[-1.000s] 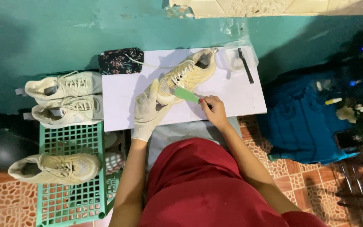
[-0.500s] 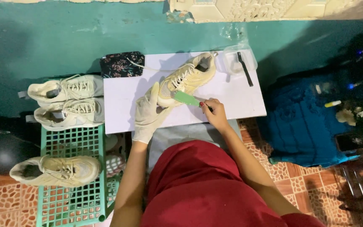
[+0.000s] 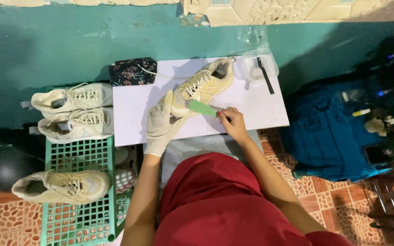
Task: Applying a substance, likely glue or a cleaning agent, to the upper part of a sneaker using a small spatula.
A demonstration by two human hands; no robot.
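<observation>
left hand [image 3: 159, 125]: 1 cream glove | right hand [image 3: 232, 124]: bare, red-painted nails | clothing: red garment

Cream sneaker [image 3: 204, 85], green brush [image 3: 202, 108], white board [image 3: 256, 107], black floral pouch [image 3: 132, 71], teal wall [image 3: 69, 41].

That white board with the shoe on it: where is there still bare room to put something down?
The white board is bare right of the right hand, below the clear tub, and at its left end under the dark pouch. The middle is crowded by the shoe and both hands.

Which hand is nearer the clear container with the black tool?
Right. The right hand holds the green brush below the clear container; the gloved left hand grips the sneaker farther away.
</observation>
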